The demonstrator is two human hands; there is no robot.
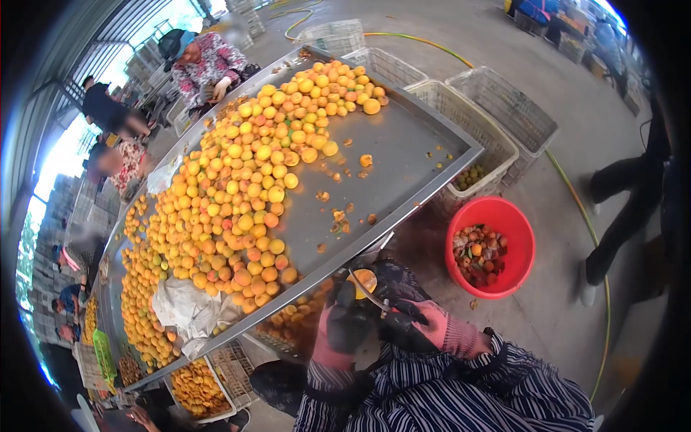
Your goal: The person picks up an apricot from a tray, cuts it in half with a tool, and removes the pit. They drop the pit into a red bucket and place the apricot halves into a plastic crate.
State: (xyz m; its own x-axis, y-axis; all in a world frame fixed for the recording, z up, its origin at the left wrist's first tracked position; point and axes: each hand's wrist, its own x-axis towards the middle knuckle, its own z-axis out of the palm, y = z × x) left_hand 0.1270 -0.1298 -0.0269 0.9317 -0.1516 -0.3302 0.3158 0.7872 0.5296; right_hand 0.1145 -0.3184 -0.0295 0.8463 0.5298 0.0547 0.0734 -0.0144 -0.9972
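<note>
Two gloves in pink and dark, closed around a cut orange fruit (365,281) with the left hand (347,324) and around a knife (370,291) with the right hand (412,322), blade across the cut face. Held just outside the near rim of a metal tray (410,137). Piled with whole fruits (241,169) at left, bare with scraps at right. Beside it, on a concrete floor (533,338), a red tub (526,248) and crates (504,137); open floor beyond, crossed by a hose (584,216).
</note>
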